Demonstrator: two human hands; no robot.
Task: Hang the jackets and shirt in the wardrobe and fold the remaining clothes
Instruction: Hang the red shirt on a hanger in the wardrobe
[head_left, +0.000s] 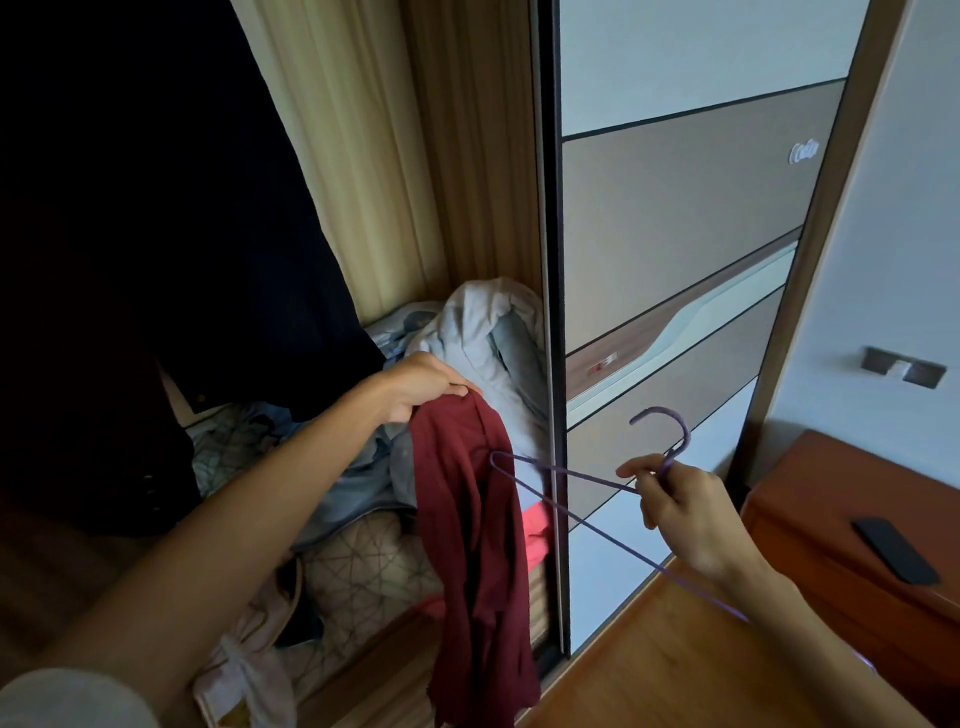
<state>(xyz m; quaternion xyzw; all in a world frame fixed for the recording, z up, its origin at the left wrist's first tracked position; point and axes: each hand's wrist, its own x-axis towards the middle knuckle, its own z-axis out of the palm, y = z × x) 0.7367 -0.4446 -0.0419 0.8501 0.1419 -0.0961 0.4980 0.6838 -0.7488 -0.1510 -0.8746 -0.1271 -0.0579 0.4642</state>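
Left hand: fingers grip maroon shirt. Right hand: fingers pinch purple hanger, which crosses sliding door edge. Heaped clothes lie behind the shirt.

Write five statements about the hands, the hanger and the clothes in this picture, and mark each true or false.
1. The left hand grips the dark red garment at its top. True.
2. The right hand holds nothing. False: it pinches the purple hanger just below its hook.
3. The dark red garment hangs from a wardrobe rail. False: it dangles from the left hand.
4. A dark phone lies on the wooden cabinet. True.
5. Crumpled clothes lie low in the open wardrobe. True.
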